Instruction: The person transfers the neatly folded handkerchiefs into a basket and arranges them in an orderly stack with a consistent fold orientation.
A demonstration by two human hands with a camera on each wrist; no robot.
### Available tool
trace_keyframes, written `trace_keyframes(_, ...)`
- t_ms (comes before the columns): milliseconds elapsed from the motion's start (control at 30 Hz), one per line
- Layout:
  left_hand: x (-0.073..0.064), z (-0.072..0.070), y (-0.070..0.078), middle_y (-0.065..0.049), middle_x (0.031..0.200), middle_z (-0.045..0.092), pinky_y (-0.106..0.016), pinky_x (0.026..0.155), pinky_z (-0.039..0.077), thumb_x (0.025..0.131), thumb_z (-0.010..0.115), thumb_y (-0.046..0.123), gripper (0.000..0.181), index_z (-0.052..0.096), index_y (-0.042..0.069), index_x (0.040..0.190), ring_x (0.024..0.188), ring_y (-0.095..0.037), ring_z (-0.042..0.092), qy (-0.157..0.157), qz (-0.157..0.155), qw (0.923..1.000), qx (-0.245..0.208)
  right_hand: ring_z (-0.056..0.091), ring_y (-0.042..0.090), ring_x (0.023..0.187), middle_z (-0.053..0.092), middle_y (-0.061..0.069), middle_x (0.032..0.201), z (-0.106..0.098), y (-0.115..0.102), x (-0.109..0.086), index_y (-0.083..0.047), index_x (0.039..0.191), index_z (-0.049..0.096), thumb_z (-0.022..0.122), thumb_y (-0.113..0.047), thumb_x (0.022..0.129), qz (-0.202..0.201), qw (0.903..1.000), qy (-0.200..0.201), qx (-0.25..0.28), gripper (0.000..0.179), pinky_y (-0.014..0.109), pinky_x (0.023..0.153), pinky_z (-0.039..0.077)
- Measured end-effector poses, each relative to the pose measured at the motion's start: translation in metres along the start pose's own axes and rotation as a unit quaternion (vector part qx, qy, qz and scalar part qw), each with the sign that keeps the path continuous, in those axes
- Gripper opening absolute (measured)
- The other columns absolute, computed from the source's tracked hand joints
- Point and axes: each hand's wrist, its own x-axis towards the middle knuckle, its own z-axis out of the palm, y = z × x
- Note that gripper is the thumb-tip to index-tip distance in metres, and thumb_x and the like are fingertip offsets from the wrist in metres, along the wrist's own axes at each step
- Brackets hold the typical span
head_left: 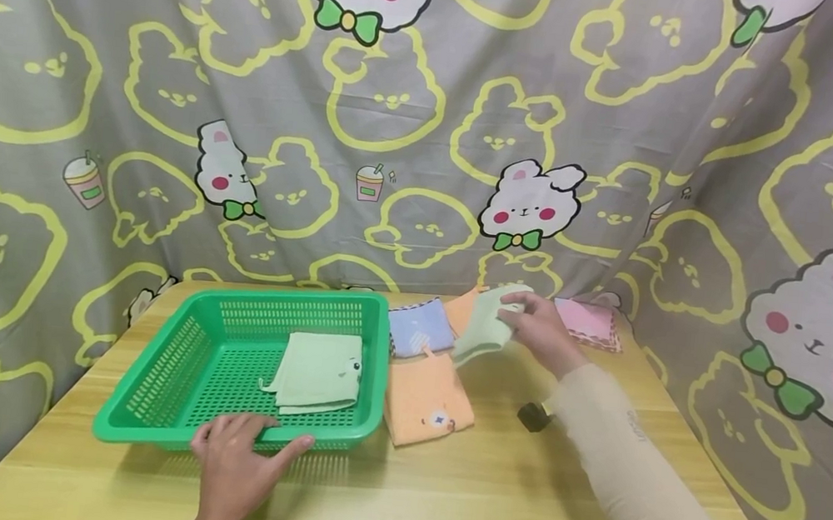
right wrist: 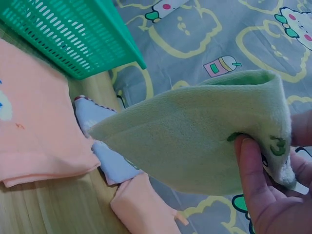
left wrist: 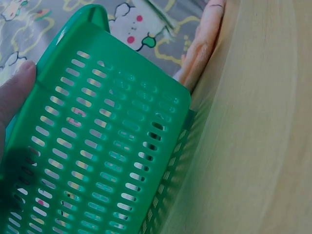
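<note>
A light green folded small towel [right wrist: 190,131] hangs in the air above the table's right part; my right hand [head_left: 536,326] pinches it by its upper edge, with the thumb on its near face in the right wrist view. My left hand [head_left: 239,456] grips the front rim of a green plastic basket [head_left: 234,435], fingers over the rim. Inside the basket, on its right side, lies another light green folded towel [head_left: 320,374] with a small animal face. An orange folded towel [head_left: 429,401] lies beside the basket's right wall.
Behind the orange towel lie a blue folded towel [head_left: 421,327] and a second orange towel [head_left: 461,310], partly hidden by the held one. A pink towel [head_left: 587,322] is at the back right. A small black object [head_left: 533,417] lies near the right forearm. Patterned curtains [head_left: 431,111] enclose the wooden table [head_left: 484,501].
</note>
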Motion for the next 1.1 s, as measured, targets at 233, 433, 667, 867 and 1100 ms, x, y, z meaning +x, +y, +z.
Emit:
trace_keyframes(233, 0.0, 0.001, -0.002, -0.009, 0.077, 0.068, -0.061, 0.086, 0.024, 0.06, 0.084, 0.056, 0.052, 0.069, 0.008, 0.075, 0.08, -0.032, 0.054, 0.012, 0.016, 0.9998, -0.003, 0.06, 0.013, 0.071, 0.056, 0.015, 0.1, 0.006, -0.005, 0.001, 0.006, 0.122, 0.053, 0.063, -0.009, 0.092, -0.003, 0.9999, 0.008, 0.008, 0.035, 0.025, 0.068, 0.053)
trace_keyframes(433, 0.0, 0.003, -0.004, -0.01, 0.076, 0.068, -0.061, 0.085, 0.024, 0.061, 0.081, 0.06, 0.054, 0.068, 0.008, 0.074, 0.079, -0.032, 0.053, 0.022, 0.024, 0.9994, -0.007, 0.06, 0.014, 0.07, 0.057, 0.016, 0.1, 0.01, -0.011, 0.003, 0.004, 0.121, 0.055, 0.063, -0.01, 0.092, 0.004, 0.9999, 0.017, 0.0, 0.033, 0.026, 0.066, 0.053)
trace_keyframes(667, -0.002, 0.005, -0.005, -0.009, 0.075, 0.068, -0.061, 0.084, 0.024, 0.064, 0.078, 0.064, 0.058, 0.068, 0.008, 0.074, 0.078, -0.032, 0.053, 0.026, 0.028, 0.9992, -0.004, 0.058, 0.014, 0.071, 0.053, 0.016, 0.101, 0.014, -0.015, 0.005, 0.003, 0.122, 0.053, 0.061, -0.01, 0.093, 0.012, 0.9998, 0.012, 0.011, 0.032, 0.027, 0.068, 0.053)
trace_keyframes(867, -0.003, 0.006, -0.004, -0.01, 0.074, 0.067, -0.061, 0.084, 0.024, 0.066, 0.074, 0.068, 0.061, 0.067, 0.008, 0.073, 0.077, -0.032, 0.053, 0.032, 0.033, 0.9989, -0.005, 0.06, 0.015, 0.075, 0.05, 0.017, 0.107, 0.018, -0.019, 0.005, 0.005, 0.121, 0.051, 0.059, -0.006, 0.093, 0.009, 0.9985, 0.005, 0.053, 0.031, 0.026, 0.071, 0.054)
trace_keyframes(1100, -0.002, 0.006, -0.002, -0.01, 0.074, 0.067, -0.061, 0.083, 0.024, 0.067, 0.073, 0.069, 0.063, 0.067, 0.007, 0.073, 0.076, -0.033, 0.052, 0.034, 0.036, 0.9987, -0.007, 0.06, 0.016, 0.077, 0.052, 0.018, 0.109, 0.021, -0.025, 0.004, 0.005, 0.121, 0.05, 0.058, -0.005, 0.094, 0.004, 0.9986, 0.0, 0.054, 0.03, 0.028, 0.073, 0.054)
